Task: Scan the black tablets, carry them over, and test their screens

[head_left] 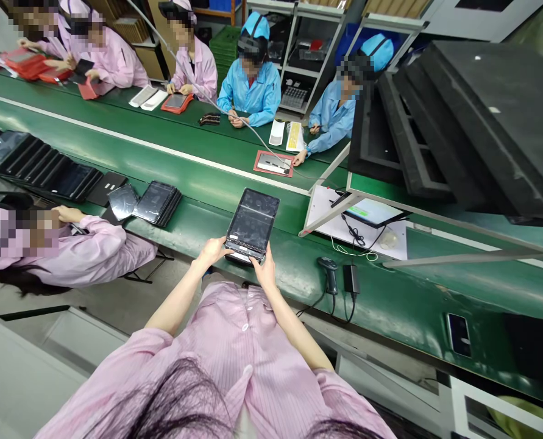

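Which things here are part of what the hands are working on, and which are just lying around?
In hand: tablet stack, gripped at its near end by left hand and right hand.
Lying about: barcode scanner, power adapter, second pile of tablets, phone, foam trays.

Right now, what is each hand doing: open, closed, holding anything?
Left hand: closed on the near left corner of the tablet stack.
Right hand: closed on the same stack's near right corner.
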Tool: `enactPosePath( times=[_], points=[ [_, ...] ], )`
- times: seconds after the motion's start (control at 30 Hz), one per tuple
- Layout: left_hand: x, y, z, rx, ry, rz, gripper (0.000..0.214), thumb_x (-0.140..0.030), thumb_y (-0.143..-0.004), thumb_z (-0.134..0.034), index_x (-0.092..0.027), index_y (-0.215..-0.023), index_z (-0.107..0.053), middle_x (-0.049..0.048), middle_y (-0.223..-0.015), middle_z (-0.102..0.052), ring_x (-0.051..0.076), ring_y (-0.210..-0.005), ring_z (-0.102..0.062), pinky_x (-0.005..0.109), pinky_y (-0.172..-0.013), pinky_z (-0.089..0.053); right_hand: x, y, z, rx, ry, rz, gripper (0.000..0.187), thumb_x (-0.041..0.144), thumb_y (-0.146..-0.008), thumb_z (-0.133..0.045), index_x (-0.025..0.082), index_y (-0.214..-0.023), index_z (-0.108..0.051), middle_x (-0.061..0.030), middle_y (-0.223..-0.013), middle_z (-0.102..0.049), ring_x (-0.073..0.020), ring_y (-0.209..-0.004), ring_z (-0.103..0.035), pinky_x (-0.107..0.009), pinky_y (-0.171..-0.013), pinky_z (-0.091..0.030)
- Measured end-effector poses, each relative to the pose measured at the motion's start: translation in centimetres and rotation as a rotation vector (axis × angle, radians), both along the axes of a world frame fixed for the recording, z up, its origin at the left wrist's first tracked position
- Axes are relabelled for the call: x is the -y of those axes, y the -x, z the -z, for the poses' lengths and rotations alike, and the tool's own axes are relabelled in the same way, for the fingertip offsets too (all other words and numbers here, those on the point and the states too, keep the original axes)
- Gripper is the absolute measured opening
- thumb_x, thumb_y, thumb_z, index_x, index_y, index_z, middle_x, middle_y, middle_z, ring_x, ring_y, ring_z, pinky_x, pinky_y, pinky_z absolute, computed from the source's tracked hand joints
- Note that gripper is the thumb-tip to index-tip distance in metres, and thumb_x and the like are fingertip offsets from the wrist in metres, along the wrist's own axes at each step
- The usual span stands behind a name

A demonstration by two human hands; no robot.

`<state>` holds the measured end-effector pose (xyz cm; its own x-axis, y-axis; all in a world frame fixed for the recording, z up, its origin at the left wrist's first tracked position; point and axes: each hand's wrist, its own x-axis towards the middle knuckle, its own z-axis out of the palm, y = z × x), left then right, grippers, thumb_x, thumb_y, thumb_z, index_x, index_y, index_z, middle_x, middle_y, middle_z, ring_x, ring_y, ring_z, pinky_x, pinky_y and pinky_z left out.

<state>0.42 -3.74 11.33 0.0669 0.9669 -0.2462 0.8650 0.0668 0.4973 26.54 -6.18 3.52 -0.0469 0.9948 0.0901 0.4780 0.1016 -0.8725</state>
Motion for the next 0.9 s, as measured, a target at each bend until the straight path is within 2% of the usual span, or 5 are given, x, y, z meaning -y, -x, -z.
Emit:
enactPosePath(
  times=[0.3, 0.4, 0.57, 0.7, 0.9],
  points=[
    [0.1, 0.5, -0.3, 0.192, 0.015, -0.061, 0.043, -0.032, -0.088, -0.094, -0.023, -0.129, -0.083, 0.0105, -0.119, -0.089, 0.034, -0.112, -0.083, 0.035, -0.101, -0.061, 0.9, 0.0, -0.1, -0.031, 0.027, 0.001, 0.101, 0.058, -0.102, -0.069, 0.016, -0.181, -0.022, -0.0217, -0.182, -0.040, -0.0350, -0.166, -0.046, -0.057, -0.135, -0.041],
    [0.6, 0.6, 1.0, 0.331, -0.006, -0.108, 0.057, -0.030, -0.086, -0.094, -0.023, -0.140, -0.078, 0.0090, -0.127, -0.087, 0.031, -0.111, -0.083, 0.038, -0.103, -0.063, 0.9, 0.2, 0.3, -0.067, 0.037, -0.026, 0.114, 0.060, -0.096, -0.078, 0.018, -0.182, -0.015, -0.0223, -0.183, -0.037, -0.0367, -0.166, -0.045, -0.059, -0.136, -0.040],
    [2.1, 0.4, 4.2, 0.552, -0.092, -0.121, 0.093, -0.027, -0.074, -0.100, -0.018, -0.159, -0.063, 0.0151, -0.149, -0.077, 0.032, -0.123, -0.078, 0.041, -0.102, -0.066, 0.6, 0.1, 1.0, -0.065, -0.007, -0.041, 0.129, 0.055, -0.088, -0.089, 0.019, -0.183, -0.009, -0.0242, -0.187, -0.024, -0.0396, -0.172, -0.033, -0.060, -0.139, -0.033],
    [2.0, 0.5, 5.0, 0.496, -0.095, -0.138, 0.088, -0.023, -0.071, -0.100, -0.019, -0.153, -0.068, 0.0145, -0.141, -0.081, 0.032, -0.120, -0.079, 0.042, -0.102, -0.065, 0.0, 0.1, 0.8, -0.132, 0.039, -0.038, 0.129, 0.051, -0.084, -0.093, 0.023, -0.182, -0.014, -0.0216, -0.180, -0.042, -0.0376, -0.161, -0.051, -0.058, -0.133, -0.044],
    [0.1, 0.5, 3.5, 0.337, -0.035, -0.150, 0.069, -0.027, -0.080, -0.099, -0.025, -0.145, -0.075, 0.0071, -0.123, -0.088, 0.028, -0.107, -0.081, 0.036, -0.101, -0.062, -0.8, 0.4, 0.1, -0.104, 0.083, 0.041, 0.117, 0.040, -0.086, -0.090, 0.027, -0.181, -0.022, -0.0153, -0.174, -0.054, -0.0341, -0.153, -0.060, -0.056, -0.129, -0.049]
  ],
)
